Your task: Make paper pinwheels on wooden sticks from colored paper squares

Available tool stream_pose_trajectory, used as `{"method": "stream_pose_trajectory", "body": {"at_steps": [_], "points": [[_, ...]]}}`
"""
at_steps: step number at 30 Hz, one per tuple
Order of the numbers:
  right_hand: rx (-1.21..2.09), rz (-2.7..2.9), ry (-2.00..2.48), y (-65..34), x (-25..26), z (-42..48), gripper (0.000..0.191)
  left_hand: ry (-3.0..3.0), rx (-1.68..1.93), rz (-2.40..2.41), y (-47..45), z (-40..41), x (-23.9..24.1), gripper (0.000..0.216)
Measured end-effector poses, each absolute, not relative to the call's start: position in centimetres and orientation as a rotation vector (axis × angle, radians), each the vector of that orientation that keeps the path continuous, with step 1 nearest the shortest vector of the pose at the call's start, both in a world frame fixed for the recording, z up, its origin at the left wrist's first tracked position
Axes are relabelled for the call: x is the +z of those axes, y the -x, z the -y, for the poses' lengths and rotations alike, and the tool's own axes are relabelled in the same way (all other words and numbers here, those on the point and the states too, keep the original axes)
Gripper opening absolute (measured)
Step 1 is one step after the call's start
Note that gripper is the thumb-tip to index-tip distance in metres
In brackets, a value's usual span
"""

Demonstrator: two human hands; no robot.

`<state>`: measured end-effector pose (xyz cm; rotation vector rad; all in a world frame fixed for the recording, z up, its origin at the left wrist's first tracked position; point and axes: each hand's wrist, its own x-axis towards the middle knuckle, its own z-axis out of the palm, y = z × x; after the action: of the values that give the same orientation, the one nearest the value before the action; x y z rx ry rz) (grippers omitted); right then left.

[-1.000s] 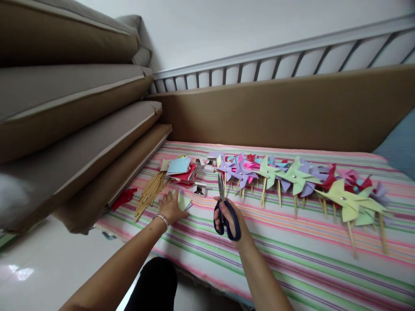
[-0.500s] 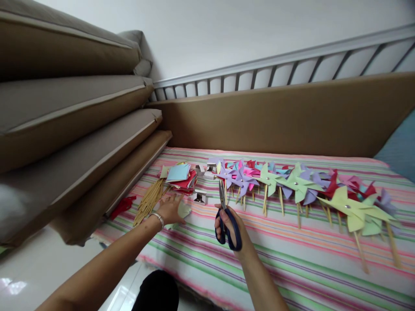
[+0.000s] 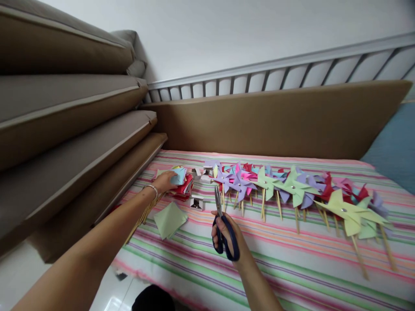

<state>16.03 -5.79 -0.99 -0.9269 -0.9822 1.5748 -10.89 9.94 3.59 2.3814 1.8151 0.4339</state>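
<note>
Left hand (image 3: 164, 182) at the paper stack (image 3: 184, 190), scissors (image 3: 220, 211) in the right hand (image 3: 227, 236)

From my remote seat, I'm looking down at a striped cloth (image 3: 275, 246) whose stripes of pink, green, orange and purple are running lengthwise. Its near edge is hanging above a pale, shiny floor (image 3: 105, 293). Behind it, a tan panel (image 3: 259, 125) is standing before a grey railing (image 3: 248, 82), and a white wall (image 3: 259, 34) is rising above. On the left, thick cushions (image 3: 71, 101) are lying piled up; at the far right, something blue (image 3: 389, 142) is showing.

My left hand is resting on the stack at the cloth's left end, fingers over its near-left side; I cannot tell whether they are pinching a sheet. Wooden sticks (image 3: 142, 219) are lying partly under that forearm, and green paper (image 3: 170, 219) is lying just nearer me. My right hand is gripping the scissors by their dark blue handles above the cloth's middle, blades pointing away. Small white boxes (image 3: 196, 203) are sitting beside the stack, and colourful pinwheels (image 3: 293, 185) are spreading rightward along the cloth.
</note>
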Motion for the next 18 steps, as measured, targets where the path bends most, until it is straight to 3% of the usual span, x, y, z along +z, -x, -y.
{"method": "stream_pose_trajectory", "body": {"at_steps": [6,18], "points": [[1.597,0.973,0.928,-15.64,-0.91,5.66,0.050,-2.311,0.409,-1.751,10.72,-10.55,3.45,0.048],[1.601,0.975,0.958,-15.31,-1.31,5.81,0.049,-2.261,0.427,-1.786,10.36,-10.38,3.77,0.051]]}}
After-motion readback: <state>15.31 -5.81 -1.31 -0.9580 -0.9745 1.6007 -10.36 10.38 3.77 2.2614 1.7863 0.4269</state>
